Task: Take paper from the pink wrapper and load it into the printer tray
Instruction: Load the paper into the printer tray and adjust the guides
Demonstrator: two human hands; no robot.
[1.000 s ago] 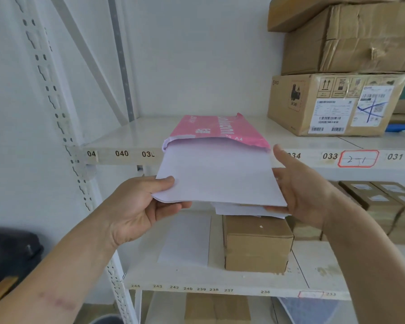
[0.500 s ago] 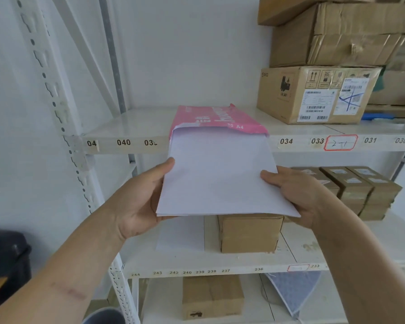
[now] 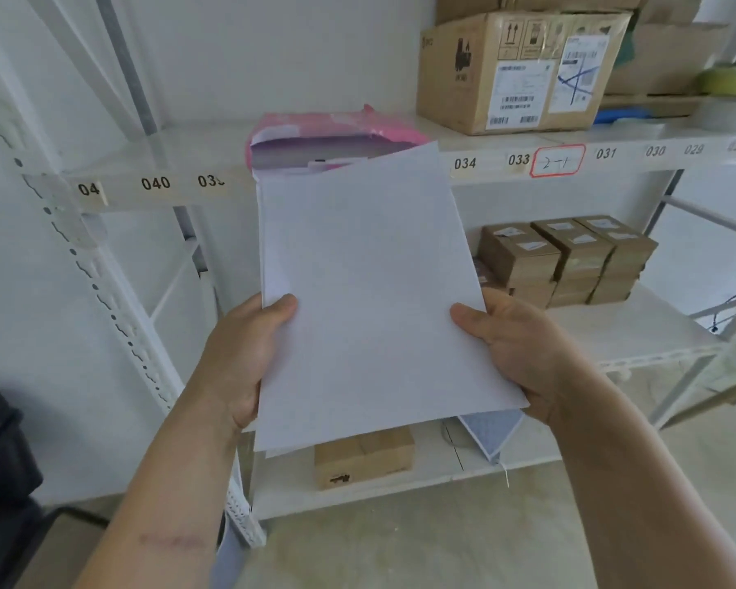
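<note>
Both forearms reach forward from the bottom of the view, bare, with the hands held level with each other in front of a white shelf rack. The left hand (image 3: 239, 359) is closed on the left long edge of a stack of white paper (image 3: 370, 291): the thumb lies flat on the top sheet, pointing inward, and the palm and fingers go under the stack, where they cannot be seen. The right hand (image 3: 523, 354) mirrors this on the right long edge, thumb on top pointing left, fingers hidden beneath. Each grip sits on the lower half of the stack, so most of the paper stands out beyond the hands, tilted up and away toward the rack.

The far short edge of the stack lies just in front of the open mouth of the pink wrapper (image 3: 336, 138); whether the paper touches it cannot be told. The sheets are slightly fanned at the left edge and at the near edge.

The wrapper lies on the upper shelf (image 3: 145, 184), its mouth at the front edge between the number labels 039 and 034. To its right on that shelf stands a cardboard box (image 3: 515, 74) with shipping labels. On the shelf below, to the right of the paper, is a block of small brown boxes (image 3: 566, 261).
</note>
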